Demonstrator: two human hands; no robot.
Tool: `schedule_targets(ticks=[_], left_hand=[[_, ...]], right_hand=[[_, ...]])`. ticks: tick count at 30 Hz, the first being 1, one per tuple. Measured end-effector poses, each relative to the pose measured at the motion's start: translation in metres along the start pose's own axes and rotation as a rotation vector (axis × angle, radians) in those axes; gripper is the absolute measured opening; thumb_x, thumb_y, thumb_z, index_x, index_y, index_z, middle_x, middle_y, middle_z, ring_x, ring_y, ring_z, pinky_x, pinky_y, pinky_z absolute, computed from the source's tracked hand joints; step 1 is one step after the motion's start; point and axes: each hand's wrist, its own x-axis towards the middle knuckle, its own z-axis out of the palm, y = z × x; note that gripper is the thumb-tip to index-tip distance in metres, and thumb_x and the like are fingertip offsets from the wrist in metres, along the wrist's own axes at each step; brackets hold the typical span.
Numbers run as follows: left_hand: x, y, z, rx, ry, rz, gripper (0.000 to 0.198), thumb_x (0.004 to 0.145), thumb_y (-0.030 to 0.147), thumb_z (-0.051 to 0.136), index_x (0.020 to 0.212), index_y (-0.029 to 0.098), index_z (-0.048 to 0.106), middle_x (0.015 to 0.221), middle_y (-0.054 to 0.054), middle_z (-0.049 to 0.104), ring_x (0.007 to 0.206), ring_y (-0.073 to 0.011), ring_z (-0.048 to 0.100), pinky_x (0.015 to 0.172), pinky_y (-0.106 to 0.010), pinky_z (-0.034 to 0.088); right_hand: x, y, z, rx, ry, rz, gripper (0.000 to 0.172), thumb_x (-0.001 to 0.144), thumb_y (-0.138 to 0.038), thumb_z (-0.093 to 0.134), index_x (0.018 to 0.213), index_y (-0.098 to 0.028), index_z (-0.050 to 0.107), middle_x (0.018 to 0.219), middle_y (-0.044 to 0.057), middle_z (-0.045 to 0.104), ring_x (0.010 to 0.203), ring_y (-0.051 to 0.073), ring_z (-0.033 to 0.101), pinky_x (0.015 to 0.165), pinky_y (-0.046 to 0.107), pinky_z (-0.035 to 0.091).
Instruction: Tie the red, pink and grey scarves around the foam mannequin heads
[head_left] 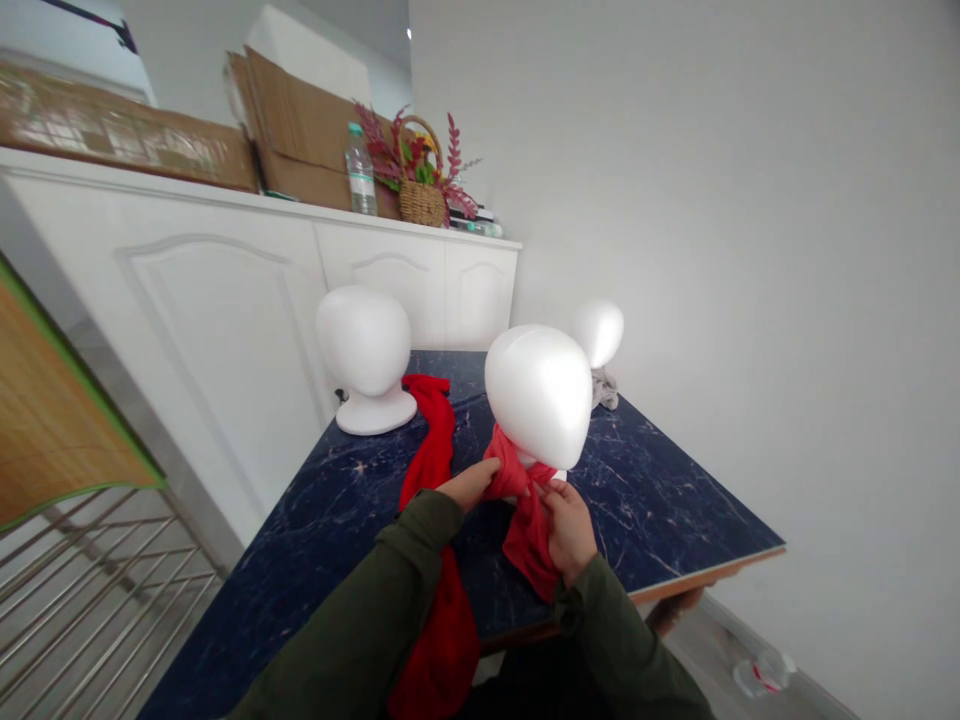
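A smooth white mannequin head [538,392] stands near the front of the dark blue table, with a coral-red scarf [531,540] wrapped and crossed around its neck. One end of the scarf hangs down in front. My left hand [472,484] is closed on the scarf at the left side of the neck. On the right of the crossing, my right hand [568,525] pinches the cloth. A brighter red scarf [433,440] lies lengthwise on the table and passes beneath my left forearm.
Another white head [365,340] stands at the left and a third [600,332] behind at the right, beside grey cloth [604,390]. A white cabinet [225,270] bears boxes, a bottle [361,172] and a flower basket [421,203]. A metal rack [97,560] is at the left.
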Motion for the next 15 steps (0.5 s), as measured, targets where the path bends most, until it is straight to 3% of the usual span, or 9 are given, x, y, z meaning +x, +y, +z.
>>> schedule_targets(ticks=[3,6,8,15], left_hand=[[0.000,0.002,0.005,-0.019,-0.066,-0.011,0.025,0.062,0.022,0.038,0.065,0.014,0.061,0.067,-0.007,0.064,0.078,-0.0216,0.058,0.073,-0.033,0.045],[0.002,0.002,0.005,-0.025,-0.083,-0.004,0.025,0.063,0.021,0.038,0.067,0.013,0.061,0.068,-0.008,0.064,0.078,-0.0216,0.058,0.072,-0.033,0.045],[0.003,0.001,0.004,0.000,-0.077,0.002,0.023,0.063,0.019,0.039,0.066,0.012,0.061,0.068,-0.008,0.064,0.078,-0.0212,0.058,0.071,-0.032,0.045],[0.009,-0.002,0.001,0.117,0.011,-0.002,0.020,0.063,0.018,0.038,0.059,0.014,0.057,0.059,-0.005,0.060,0.070,-0.0192,0.056,0.066,-0.030,0.044]], right_hand=[[-0.003,0.004,0.001,0.056,0.029,-0.017,0.024,0.056,-0.024,0.060,0.072,-0.020,0.043,0.064,-0.001,0.060,0.062,0.015,0.060,0.067,0.031,0.047],[0.004,0.009,-0.003,-0.191,0.057,-0.111,0.021,0.058,-0.025,0.061,0.073,-0.017,0.048,0.061,-0.001,0.059,0.056,0.013,0.057,0.058,0.027,0.046],[0.009,0.012,-0.003,-0.329,0.049,-0.164,0.018,0.059,-0.024,0.059,0.073,-0.016,0.051,0.062,0.000,0.060,0.056,0.013,0.056,0.056,0.026,0.045],[0.002,0.003,0.010,-0.317,-0.055,-0.135,0.022,0.073,-0.033,0.040,0.079,-0.016,0.053,0.076,0.005,0.063,0.070,0.016,0.058,0.064,0.027,0.045]])
